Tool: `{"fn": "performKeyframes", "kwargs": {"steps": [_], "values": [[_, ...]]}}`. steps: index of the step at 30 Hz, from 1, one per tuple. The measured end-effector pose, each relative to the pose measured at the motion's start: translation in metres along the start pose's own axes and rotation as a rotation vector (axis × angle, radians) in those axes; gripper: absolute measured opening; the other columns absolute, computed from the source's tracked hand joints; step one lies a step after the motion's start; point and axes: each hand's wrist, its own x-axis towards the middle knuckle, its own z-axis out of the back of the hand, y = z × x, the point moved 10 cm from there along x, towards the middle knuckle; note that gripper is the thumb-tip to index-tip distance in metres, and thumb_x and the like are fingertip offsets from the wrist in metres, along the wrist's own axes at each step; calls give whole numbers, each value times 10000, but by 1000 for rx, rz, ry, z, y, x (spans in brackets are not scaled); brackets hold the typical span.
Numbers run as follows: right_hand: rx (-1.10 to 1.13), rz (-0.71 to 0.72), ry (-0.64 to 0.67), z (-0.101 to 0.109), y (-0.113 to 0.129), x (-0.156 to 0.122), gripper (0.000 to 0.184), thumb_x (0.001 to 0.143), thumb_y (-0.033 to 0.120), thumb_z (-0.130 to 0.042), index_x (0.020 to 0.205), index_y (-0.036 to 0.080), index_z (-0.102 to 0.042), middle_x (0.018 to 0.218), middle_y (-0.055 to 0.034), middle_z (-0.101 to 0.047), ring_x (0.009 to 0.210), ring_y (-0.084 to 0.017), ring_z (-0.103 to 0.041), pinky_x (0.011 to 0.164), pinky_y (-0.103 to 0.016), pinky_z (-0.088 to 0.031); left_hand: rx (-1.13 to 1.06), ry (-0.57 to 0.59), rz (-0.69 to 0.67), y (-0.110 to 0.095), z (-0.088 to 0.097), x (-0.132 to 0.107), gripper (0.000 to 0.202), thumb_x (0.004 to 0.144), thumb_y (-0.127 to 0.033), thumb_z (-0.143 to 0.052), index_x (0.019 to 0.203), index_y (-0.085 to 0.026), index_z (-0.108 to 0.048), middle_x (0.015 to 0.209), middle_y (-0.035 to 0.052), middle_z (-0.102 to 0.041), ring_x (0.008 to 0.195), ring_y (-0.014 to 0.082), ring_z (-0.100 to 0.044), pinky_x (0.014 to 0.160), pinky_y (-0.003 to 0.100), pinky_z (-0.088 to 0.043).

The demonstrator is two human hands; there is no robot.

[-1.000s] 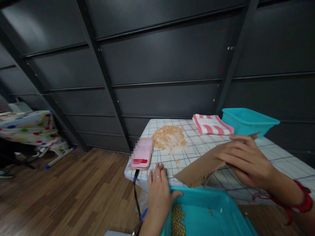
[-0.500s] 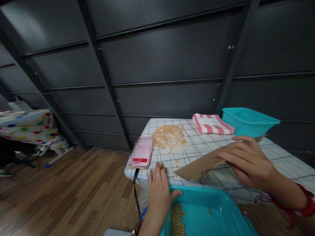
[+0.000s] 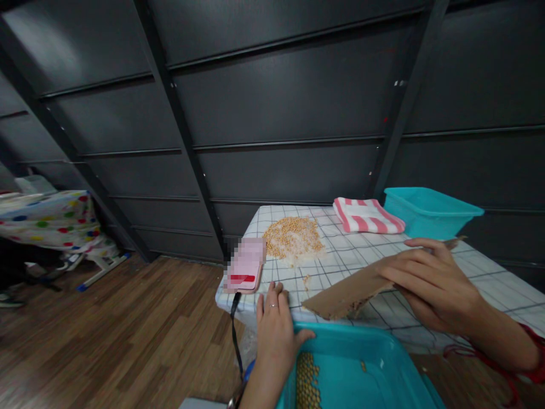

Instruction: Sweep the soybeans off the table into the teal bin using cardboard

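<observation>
My right hand (image 3: 434,284) is closed around a torn strip of brown cardboard (image 3: 353,292), whose far end slants down to the tablecloth close to the table's front edge. Below that edge is a turquoise basin (image 3: 374,363), with yellowish-green beans (image 3: 307,383) gathered along its left side. At the basin's far left corner, my left hand (image 3: 276,335) grips the rim, thumb over the inside and fingers reaching forward onto the cloth edge. Farther back, yellow beans (image 3: 283,233) lie in a pile mixed with white grains (image 3: 300,244). A few stray bits lie between the pile and the cardboard.
A pink phone (image 3: 247,264) with a black strap lies at the table's left corner. Behind my right hand are a folded pink-and-white striped towel (image 3: 368,216) and a second turquoise basin (image 3: 430,210). Dark wall panels (image 3: 285,102) rise behind the checked tablecloth (image 3: 327,272).
My right hand and the cardboard have shifted slightly toward me and to the right. My left hand stays in place on the basin.
</observation>
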Motion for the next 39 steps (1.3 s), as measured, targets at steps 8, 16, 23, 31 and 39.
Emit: {"fn": "performKeyframes", "kwargs": {"steps": [8,16,23,31,39], "values": [[-2,-12,-21,6,-1,-1,307,726,18,-428,970,176,-528,760,-47,-631,702,-193,-541,754,-441,-384,-8,-23,1,1,3,-1,738,567,-472,-718,1138,-130,-401,1182,212,-522,1172,375,-417,892,590,-383],[4,-15,44,-2,0,-4,277,750,39,-402,956,179,-524,777,-44,-642,715,-196,-536,749,-437,-381,-13,35,25,3,-1,1,762,544,-472,-733,1137,-136,-391,1191,208,-525,1182,380,-415,898,613,-368],[-43,-36,16,1,-2,-3,292,742,29,-411,950,188,-540,766,-44,-627,716,-196,-533,750,-431,-387,-16,37,9,2,1,0,742,549,-445,-736,1138,-153,-392,1192,204,-523,1175,378,-425,891,611,-376],[4,-31,23,2,-2,-5,268,768,48,-408,969,184,-522,773,-43,-644,699,-187,-549,758,-433,-382,12,28,30,2,1,2,797,474,-449,-780,1108,-142,-406,1178,204,-537,1167,380,-433,896,604,-375],[-8,-49,57,-3,-1,-3,278,760,27,-391,945,190,-520,772,-32,-648,702,-179,-546,780,-425,-375,8,40,35,3,0,2,779,509,-479,-755,1119,-139,-411,1187,202,-529,1180,372,-416,903,585,-376]]}}
